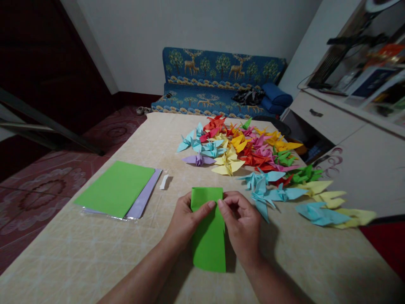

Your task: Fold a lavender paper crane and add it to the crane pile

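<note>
A green paper sheet (209, 236), folded into a tall rectangle, lies on the beige table (95, 253) in front of me. My left hand (185, 219) grips its left edge, thumb pressed on top near the far end. My right hand (242, 221) pinches the right edge next to that thumb, fingers curled. Both hands are closed on the paper.
A stack of paper sheets (118, 190), green on top and lilac beneath, lies to the left with a small white scrap (164, 181) beside it. Several colourful origami cranes (249, 154) cover the far right of the table. A blue patterned sofa (218, 80) and white cabinet (354, 139) stand beyond.
</note>
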A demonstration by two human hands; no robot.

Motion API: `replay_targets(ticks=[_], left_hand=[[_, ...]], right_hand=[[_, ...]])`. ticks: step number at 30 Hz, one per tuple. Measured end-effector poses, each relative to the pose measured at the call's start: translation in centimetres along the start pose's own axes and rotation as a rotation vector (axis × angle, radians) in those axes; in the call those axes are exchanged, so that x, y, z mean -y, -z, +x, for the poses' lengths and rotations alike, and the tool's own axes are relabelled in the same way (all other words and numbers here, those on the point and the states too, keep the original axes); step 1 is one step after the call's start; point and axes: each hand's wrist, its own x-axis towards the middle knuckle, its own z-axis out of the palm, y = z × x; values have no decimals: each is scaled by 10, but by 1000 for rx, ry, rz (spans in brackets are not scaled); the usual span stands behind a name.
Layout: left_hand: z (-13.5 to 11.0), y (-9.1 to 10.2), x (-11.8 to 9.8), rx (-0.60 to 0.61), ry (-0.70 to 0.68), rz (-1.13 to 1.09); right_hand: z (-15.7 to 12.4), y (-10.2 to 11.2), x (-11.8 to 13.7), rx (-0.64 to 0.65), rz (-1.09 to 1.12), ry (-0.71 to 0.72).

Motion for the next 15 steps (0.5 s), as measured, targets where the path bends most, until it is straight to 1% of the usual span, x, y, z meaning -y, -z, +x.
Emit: replay_targets(ticks=[7,15], left_hand=[[-1,0,-1,13,-3,20],[0,1,-1,-22,-42,19]], right_hand=[[0,-1,1,-20,11,-82],[-2,0,2,-28,-15,-74]])
